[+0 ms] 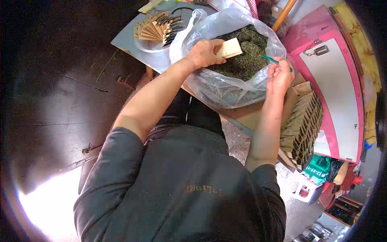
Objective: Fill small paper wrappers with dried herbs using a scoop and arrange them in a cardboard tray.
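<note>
A clear plastic bag (229,90) stands wide at the mouth on a table, with dried green-brown herb (251,48) inside. Over its left part, my left hand (207,54) grips a small pale paper packet (231,48). At the bag's right rim, my right hand (280,72) holds a thin green stick-like tool (271,59), its tip pointing left over the herb. Whether the tool ends in a scoop is too small to tell. On the left of the table, a fan of brown paper packets (154,30) rests on a round clear plastic lid or dish (151,47).
Right of my forearm stands a long stack of brown paper packets (299,124). Beyond it is a pink and white cabinet (329,69) with a chain and latch. An orange wooden pole (284,15) leans behind the bag. The grey table's (127,36) edge runs before my body.
</note>
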Tool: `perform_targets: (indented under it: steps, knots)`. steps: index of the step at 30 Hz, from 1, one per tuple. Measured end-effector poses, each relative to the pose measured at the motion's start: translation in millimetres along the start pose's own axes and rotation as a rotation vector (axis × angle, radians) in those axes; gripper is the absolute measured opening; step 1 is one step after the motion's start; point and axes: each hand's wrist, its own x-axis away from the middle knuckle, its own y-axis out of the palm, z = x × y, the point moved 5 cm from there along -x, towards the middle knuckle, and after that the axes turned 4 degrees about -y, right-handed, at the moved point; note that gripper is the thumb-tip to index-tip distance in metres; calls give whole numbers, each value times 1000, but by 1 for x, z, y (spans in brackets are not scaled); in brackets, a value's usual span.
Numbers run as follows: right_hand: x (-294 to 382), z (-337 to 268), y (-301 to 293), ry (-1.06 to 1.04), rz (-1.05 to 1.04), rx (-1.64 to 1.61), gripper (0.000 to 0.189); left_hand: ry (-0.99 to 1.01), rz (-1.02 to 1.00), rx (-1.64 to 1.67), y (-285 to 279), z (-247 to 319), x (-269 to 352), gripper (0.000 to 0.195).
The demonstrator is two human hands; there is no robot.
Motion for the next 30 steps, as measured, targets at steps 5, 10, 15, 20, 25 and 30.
perform_targets:
  steps: [5, 10, 15, 20, 25, 30]
  knots:
    - [5, 3, 6, 41, -29, 31, 14, -5, -40, -28, 3, 1, -2, 60]
    - [4, 14, 10, 63, -90, 63, 15, 22, -19, 11, 3, -1, 1, 56]
    - [8, 25, 27, 155, -134, 148, 18, 46, -5, 60, 2, 0, 3, 52]
    - [13, 22, 49, 91, -315, 213, 11, 70, -24, 34, 4, 6, -2, 61]
    - [27, -15, 84, -355, -583, 525, 11, 127, 88, 74, 6, 6, 2, 60]
    - [48, -36, 108, -632, -828, 708, 7, 97, 95, 30, 5, 3, 1, 59]
